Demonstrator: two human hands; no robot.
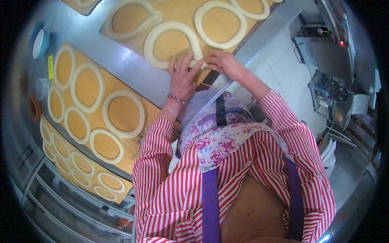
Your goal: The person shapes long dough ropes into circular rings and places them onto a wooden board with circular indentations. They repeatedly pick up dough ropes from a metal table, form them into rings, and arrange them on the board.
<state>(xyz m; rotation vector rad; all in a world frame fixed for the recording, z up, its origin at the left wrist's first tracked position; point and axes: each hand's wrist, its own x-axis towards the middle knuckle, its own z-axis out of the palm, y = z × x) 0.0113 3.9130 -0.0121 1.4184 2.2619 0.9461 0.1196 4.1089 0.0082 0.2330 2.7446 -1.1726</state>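
A pale dough ring (149, 45) lies on a wooden board (172, 43) on the steel table, at the board's near corner. My left hand (184, 77) rests over the near side of this ring, its fingers curled on the dough and its thumb reaching toward the dough's end. Just to the right, my right hand (226, 65) pinches that end between thumb and fingertips. The two hands almost meet there, and the fingers partly hide the join. On the same board, another dough ring (197, 25) lies behind to the right, and an unevenly joined ring (111, 26) lies behind to the left.
A second board (129, 148) with several dough rings stands at left, with a lower board of rings (89, 157) beyond it. A blue-white bowl (41, 43) and a small cup (41, 89) sit at far left. The steel table's edge (259, 46) runs along the right, above white floor tiles.
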